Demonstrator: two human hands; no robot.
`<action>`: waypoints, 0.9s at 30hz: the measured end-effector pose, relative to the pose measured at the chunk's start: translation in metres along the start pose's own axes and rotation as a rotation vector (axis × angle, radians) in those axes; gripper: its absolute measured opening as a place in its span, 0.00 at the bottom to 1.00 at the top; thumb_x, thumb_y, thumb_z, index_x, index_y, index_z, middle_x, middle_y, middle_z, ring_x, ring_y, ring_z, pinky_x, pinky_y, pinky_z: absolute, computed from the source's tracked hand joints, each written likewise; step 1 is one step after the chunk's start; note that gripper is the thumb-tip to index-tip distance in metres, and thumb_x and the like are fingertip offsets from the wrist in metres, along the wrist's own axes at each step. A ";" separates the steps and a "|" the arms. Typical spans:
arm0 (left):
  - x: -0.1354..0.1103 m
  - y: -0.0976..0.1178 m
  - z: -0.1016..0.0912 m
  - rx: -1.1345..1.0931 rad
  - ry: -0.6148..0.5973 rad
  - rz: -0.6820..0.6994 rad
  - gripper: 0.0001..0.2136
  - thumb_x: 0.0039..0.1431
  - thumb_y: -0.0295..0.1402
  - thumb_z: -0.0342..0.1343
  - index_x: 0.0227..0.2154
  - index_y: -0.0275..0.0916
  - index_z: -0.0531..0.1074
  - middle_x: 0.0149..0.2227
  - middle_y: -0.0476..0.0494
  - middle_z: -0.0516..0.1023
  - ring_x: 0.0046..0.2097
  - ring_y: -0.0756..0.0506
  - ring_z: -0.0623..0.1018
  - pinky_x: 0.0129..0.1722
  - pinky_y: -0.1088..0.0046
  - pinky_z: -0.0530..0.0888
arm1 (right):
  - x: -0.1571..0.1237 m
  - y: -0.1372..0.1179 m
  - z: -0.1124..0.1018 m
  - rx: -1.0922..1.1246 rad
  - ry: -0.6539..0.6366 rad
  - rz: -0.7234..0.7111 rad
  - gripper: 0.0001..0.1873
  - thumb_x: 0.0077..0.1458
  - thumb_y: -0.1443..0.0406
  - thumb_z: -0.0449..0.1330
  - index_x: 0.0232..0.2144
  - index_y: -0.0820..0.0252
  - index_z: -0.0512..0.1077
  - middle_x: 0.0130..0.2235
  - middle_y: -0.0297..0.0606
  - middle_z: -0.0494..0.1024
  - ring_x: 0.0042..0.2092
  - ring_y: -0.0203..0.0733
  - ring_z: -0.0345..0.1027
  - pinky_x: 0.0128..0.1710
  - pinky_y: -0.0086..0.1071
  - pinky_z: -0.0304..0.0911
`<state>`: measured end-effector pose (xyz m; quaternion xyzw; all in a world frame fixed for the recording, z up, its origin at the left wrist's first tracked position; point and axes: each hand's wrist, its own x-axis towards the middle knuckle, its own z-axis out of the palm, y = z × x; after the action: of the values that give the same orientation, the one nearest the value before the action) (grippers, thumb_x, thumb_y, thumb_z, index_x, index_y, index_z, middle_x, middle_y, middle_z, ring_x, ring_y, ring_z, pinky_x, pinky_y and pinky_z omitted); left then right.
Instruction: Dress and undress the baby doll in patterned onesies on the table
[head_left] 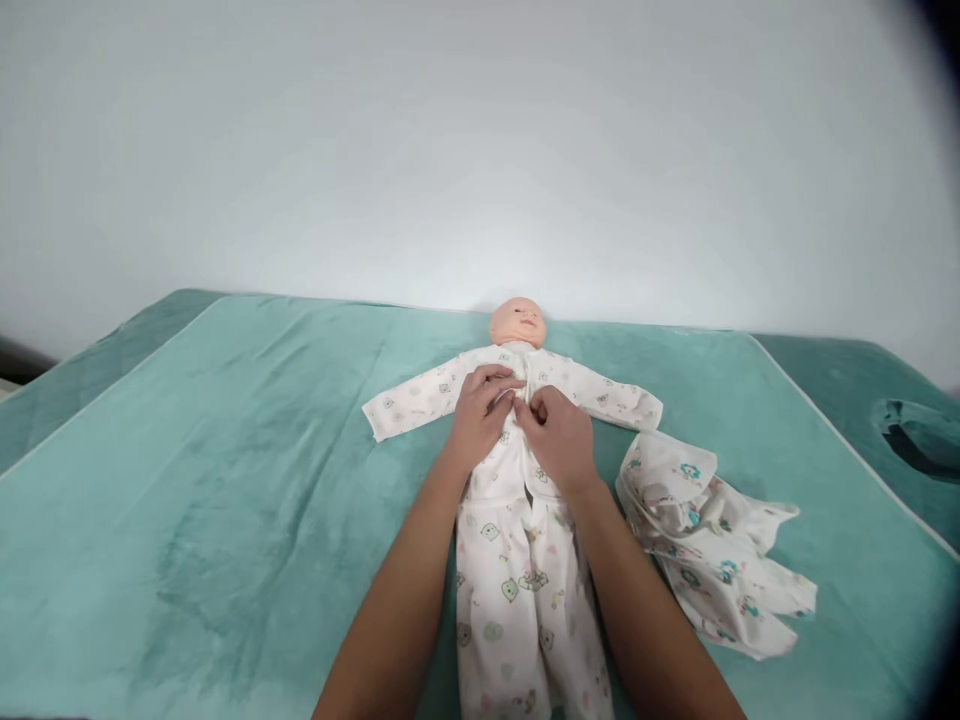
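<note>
A baby doll (517, 322) lies on its back, its head toward the wall. It is dressed in a white printed baby jacket (420, 400) with both sleeves spread outward, and white printed trousers (495, 600). At the chest, my left hand (484, 410) pinches the front edge of the jacket, fingers bent. Close beside it, my right hand (556, 430) grips the same front opening with thumb and forefinger. The fingertips nearly meet, and the fastening between them is too small to make out. Below the hands the jacket front parts slightly.
A crumpled white baby garment (712, 545) with teal prints lies right of the doll. A green sheet (225, 500) with some wrinkles covers the bed. The pale wall (480, 150) rises behind it. A dark strap-like item (919, 445) lies at the far right.
</note>
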<state>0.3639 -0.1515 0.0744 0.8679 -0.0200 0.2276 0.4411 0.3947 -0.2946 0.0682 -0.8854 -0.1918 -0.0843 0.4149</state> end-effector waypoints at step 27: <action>-0.001 0.015 -0.036 0.039 -0.349 -0.080 0.06 0.59 0.34 0.61 0.39 0.47 0.78 0.56 0.42 0.61 0.65 0.39 0.61 0.55 0.63 0.74 | -0.001 0.002 -0.040 -0.076 -0.435 -0.137 0.13 0.58 0.61 0.58 0.24 0.58 0.61 0.26 0.29 0.70 0.28 0.33 0.57 0.28 0.30 0.45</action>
<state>0.3461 -0.1334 0.1037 0.9027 -0.0573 0.0564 0.4227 0.3954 -0.3267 0.0919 -0.8827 -0.3332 0.0735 0.3232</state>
